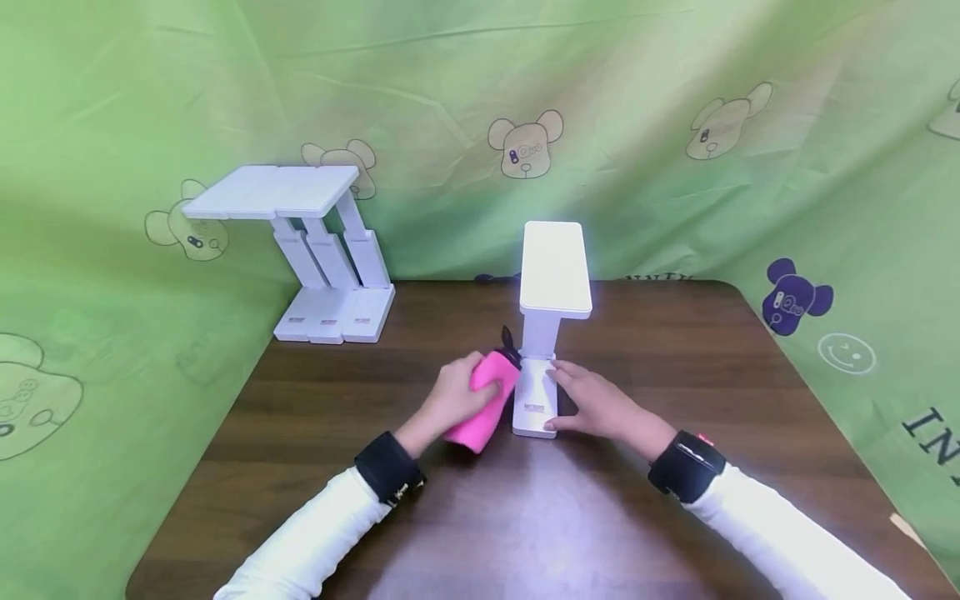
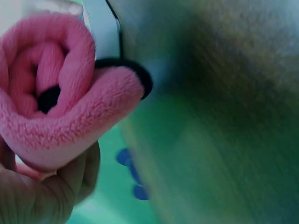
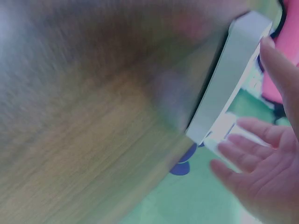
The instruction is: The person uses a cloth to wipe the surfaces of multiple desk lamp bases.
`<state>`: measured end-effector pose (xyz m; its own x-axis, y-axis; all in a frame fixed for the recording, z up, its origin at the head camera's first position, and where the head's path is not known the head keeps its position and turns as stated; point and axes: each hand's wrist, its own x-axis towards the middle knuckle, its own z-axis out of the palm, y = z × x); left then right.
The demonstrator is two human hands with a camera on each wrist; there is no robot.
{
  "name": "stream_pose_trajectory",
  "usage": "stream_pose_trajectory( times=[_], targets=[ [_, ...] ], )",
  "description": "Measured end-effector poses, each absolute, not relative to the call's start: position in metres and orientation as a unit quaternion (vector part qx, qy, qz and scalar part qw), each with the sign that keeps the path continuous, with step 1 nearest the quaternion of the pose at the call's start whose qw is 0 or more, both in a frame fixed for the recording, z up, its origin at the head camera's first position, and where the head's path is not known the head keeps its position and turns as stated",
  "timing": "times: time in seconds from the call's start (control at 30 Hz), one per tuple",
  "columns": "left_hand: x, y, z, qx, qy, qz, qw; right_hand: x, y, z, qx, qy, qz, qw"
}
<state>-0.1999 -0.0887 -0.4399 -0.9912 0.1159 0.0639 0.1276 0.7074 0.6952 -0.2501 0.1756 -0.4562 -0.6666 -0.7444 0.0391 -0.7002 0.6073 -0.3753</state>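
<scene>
My left hand grips a bright pink, fluffy cloth with black edging. In the left wrist view the cloth shows as a loose roll, the fingers curled under it. Its dark upper end lies against the left side of a white desk lamp, which stands upright with its flat head over the base. At the lamp's right side is my right hand, thumb and fingers spread, fingertips at the base edge. The right wrist view shows the right hand with its fingers nearly straight beside the white base.
Several similar white lamps stand side by side at the table's back left, heads pointing left. A green curtain with bear faces hangs behind and beside the brown wooden table.
</scene>
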Motion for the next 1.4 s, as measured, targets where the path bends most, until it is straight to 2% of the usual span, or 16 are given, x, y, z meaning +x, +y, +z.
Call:
stream_pose_trajectory(
  times=[0.13,0.33,0.5,0.67,0.83,0.97,1.07,1.2,1.4],
  targets=[
    [-0.224,-0.096,-0.448,0.014,-0.916,-0.401,0.029,-0.242,0.169,-0.453,-0.445,0.876,-0.180,0.045],
    [-0.257,-0.087,-0.464,0.089,-0.928,-0.361,0.030,-0.240,0.164,-0.454,-0.457,0.867,-0.183,0.075],
    [-0.264,-0.075,-0.472,0.092,-0.940,-0.328,0.034,-0.238,0.162,-0.455,-0.470,0.860,-0.178,0.093],
    [-0.247,-0.068,-0.471,0.027,-0.955,-0.295,0.025,-0.237,0.163,-0.456,-0.476,0.857,-0.178,0.086],
    [-0.206,-0.071,-0.466,-0.044,-0.943,-0.328,-0.013,-0.241,0.170,-0.457,-0.475,0.859,-0.174,0.079],
    [-0.175,-0.072,-0.460,-0.071,-0.934,-0.347,-0.044,-0.243,0.174,-0.455,-0.477,0.860,-0.165,0.077],
    [-0.168,-0.070,-0.459,-0.080,-0.933,-0.347,-0.043,-0.243,0.177,-0.453,-0.479,0.859,-0.160,0.080],
    [-0.186,-0.068,-0.461,-0.067,-0.934,-0.349,-0.030,-0.242,0.177,-0.450,-0.486,0.856,-0.154,0.087],
    [-0.242,-0.067,-0.462,-0.023,-0.943,-0.332,-0.011,-0.240,0.173,-0.447,-0.492,0.853,-0.147,0.095]
  ],
)
